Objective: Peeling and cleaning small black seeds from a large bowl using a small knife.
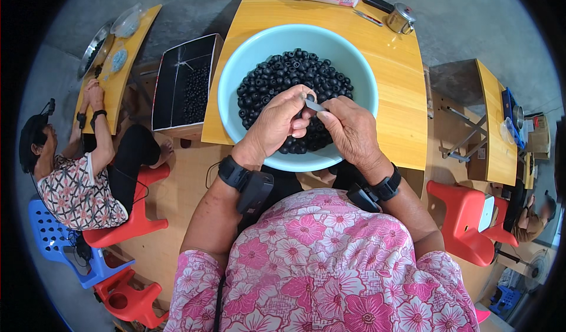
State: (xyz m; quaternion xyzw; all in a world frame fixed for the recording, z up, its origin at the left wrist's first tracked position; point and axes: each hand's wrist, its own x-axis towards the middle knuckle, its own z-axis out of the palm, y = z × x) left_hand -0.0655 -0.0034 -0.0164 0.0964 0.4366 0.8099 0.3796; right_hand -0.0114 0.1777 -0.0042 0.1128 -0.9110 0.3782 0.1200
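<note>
Now, over one basin (361, 84), the left grip (274, 121) pinches one bead (310, 97), the right grip (354, 130) one blade (315, 105).

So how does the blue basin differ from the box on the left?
The basin is round and pale blue; the box is rectangular with a black inside. The basin sits mostly over the yellow table, while the box stands beside its left edge. The basin's pieces spread across its middle; the box's gather toward its right side. Both hold many small black pieces.
</note>
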